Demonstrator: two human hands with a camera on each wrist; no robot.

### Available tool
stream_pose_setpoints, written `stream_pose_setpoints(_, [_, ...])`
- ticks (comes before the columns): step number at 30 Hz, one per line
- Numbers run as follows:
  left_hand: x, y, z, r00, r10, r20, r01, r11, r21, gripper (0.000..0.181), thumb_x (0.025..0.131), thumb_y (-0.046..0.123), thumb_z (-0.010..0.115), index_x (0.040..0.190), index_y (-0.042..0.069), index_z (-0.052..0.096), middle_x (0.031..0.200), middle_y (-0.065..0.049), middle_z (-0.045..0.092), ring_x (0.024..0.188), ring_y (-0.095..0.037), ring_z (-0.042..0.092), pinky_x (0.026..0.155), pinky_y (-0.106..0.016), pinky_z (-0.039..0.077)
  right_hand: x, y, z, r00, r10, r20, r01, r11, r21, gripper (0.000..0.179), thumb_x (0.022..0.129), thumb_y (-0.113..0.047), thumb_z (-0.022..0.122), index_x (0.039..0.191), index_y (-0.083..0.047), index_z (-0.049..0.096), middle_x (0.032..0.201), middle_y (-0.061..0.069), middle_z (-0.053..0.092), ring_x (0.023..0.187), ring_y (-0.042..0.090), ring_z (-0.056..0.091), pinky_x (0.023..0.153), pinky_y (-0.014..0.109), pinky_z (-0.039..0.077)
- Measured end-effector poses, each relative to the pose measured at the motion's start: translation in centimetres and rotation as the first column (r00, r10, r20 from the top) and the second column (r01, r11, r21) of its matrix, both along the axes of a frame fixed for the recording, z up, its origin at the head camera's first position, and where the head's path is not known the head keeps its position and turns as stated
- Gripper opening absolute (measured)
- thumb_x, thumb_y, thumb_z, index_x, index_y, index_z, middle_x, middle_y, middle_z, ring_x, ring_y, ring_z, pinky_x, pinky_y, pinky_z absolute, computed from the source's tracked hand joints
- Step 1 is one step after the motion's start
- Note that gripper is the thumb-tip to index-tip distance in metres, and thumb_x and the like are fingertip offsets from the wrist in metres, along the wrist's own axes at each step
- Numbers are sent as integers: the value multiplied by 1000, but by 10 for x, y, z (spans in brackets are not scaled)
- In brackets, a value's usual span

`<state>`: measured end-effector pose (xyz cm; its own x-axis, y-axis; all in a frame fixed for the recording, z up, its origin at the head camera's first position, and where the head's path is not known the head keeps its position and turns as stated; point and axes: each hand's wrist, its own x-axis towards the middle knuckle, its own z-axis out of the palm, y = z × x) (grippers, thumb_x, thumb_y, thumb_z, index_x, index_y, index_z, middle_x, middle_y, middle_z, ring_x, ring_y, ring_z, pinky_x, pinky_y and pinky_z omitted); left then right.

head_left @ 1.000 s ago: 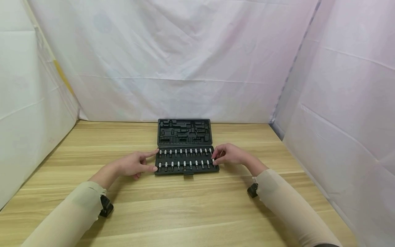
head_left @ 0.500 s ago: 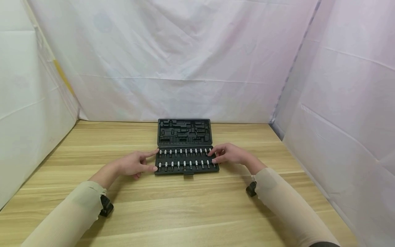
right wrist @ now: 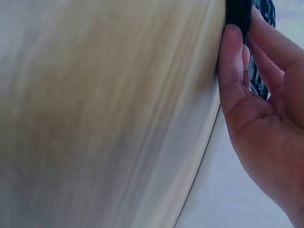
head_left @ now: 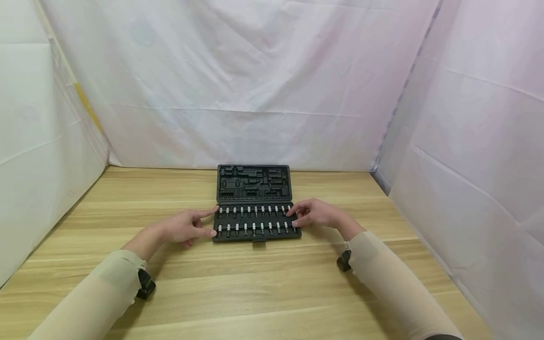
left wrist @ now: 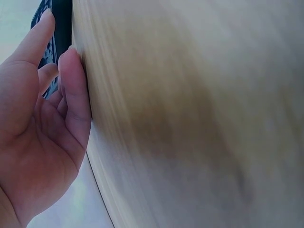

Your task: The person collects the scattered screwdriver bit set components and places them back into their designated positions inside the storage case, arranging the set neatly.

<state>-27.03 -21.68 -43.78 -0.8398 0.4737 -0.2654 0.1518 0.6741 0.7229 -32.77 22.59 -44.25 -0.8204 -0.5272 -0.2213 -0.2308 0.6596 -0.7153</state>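
Note:
A black socket case [head_left: 246,239] lies unfolded on the table, its tray holding two rows of silver bit sockets [head_left: 262,228]. My left hand [head_left: 182,226] is at the tray's left side, index fingertip at the rear corner and thumb tip near the front one, its other fingers bent beneath. At the opposite end, my right hand [head_left: 316,213] reaches over the tray's right edge. Its thumb tip covers part of the last bit socket in the front row, while the index fingertip is near the end of the rear row. Both wrist views show fingers right at the case's side.
Behind the tray, the case's lid [head_left: 255,185] leans back with molded recesses. A small latch [head_left: 259,241] juts from the tray's front. The wooden table [head_left: 238,288] is bounded by white cloth [head_left: 238,85] at the back and sides.
My right thumb and index finger have spread apart at the right end of the rows, after being close together over the front row's last bit socket. My left hand stays in place.

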Motion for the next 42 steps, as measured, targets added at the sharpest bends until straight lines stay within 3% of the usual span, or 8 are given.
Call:
stream_pose_setpoints(18, [-2, -2, -2, 1000, 1, 9, -1, 1000, 1, 92, 102, 44, 79, 176, 27, 28, 85, -5, 48, 66, -19, 53, 60, -35, 59, 0, -3, 1, 999, 6, 35, -5, 1000, -18, 34, 100, -20, 83, 133, -17, 76, 88, 3, 65, 80, 19, 57, 77, 32, 48])
stream_pose_setpoints(30, [0, 0, -1, 1000, -1, -2, 1, 1000, -15, 91, 102, 45, 79, 176, 28, 29, 85, -5, 49, 67, -19, 55, 61, -35, 60, 1, 2, 0, 999, 12, 41, -12, 1000, -8, 35, 101, -27, 82, 135, -19, 76, 92, 4, 67, 83, 21, 60, 82, 34, 50])
stream_pose_setpoints(36, [0, 1, -1, 1000, 5, 5, -5, 1000, -8, 91, 102, 44, 80, 176, 27, 28, 85, -5, 49, 66, -19, 54, 60, -35, 59, -2, 11, 6, 999, -14, 46, 17, 998, -66, 32, 104, -24, 77, 135, -18, 76, 109, 7, 76, 94, 21, 72, 86, 38, 64])
stream_pose_setpoints(42, [-1, 0, 0, 1000, 8, 8, -8, 1000, -5, 92, 102, 44, 80, 176, 27, 28, 86, -5, 47, 65, -18, 54, 60, -34, 59, -12, 13, 15, 994, -104, -33, 99, 986, -131, 36, 109, -27, 70, 140, -9, 71, 129, 15, 72, 105, 28, 74, 93, 44, 66])
